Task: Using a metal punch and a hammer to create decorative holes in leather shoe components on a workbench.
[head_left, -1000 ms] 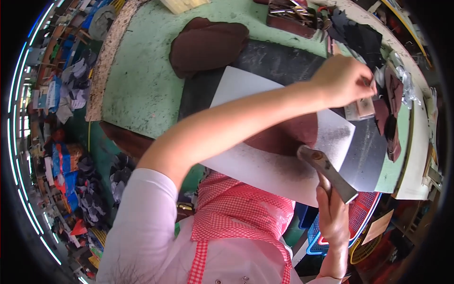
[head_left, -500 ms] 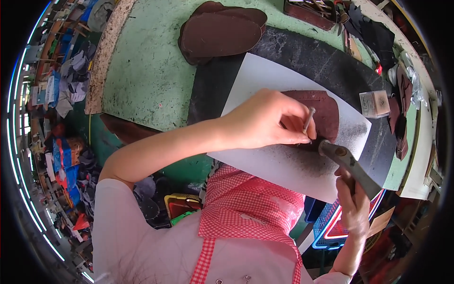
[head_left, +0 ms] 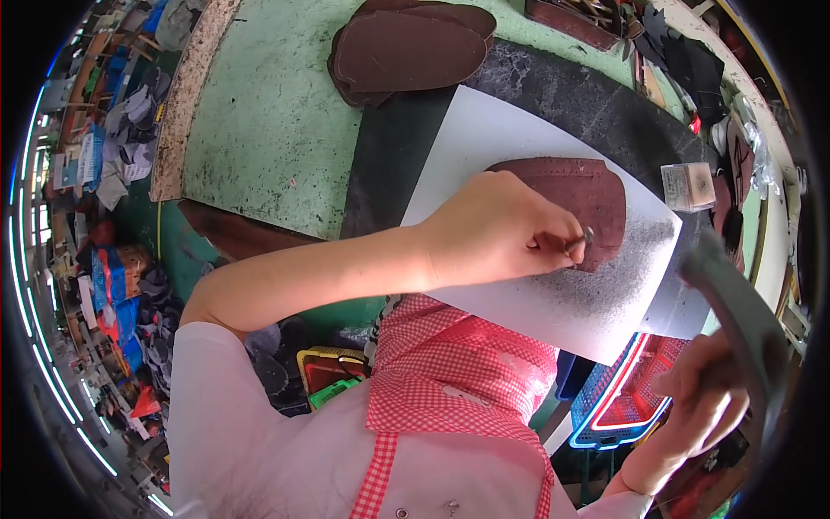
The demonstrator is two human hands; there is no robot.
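Observation:
Pinched in my left hand [head_left: 506,229] is a thin metal punch [head_left: 589,235], its upper end showing past my fingertips and its lower end hidden. This hand rests over a maroon leather piece [head_left: 601,203], which has a row of small marks near its far edge. Under the leather lies a white sheet [head_left: 462,151], speckled dark at its right side. My right hand [head_left: 705,398] grips a grey metal hammer [head_left: 743,316], raised off to the right, apart from the punch and smeared by motion.
A black mat [head_left: 380,164] lies under the sheet on the green table [head_left: 268,121]. Stacked brown leather pieces [head_left: 411,52] sit at the far side, near a tool tray [head_left: 571,24]. A small clear box [head_left: 688,187] stands right. Below are plastic baskets [head_left: 605,406].
The hammer has swung up and right, away from the punch and leather. My left hand has turned and shifted slightly right and down, still pinching the punch.

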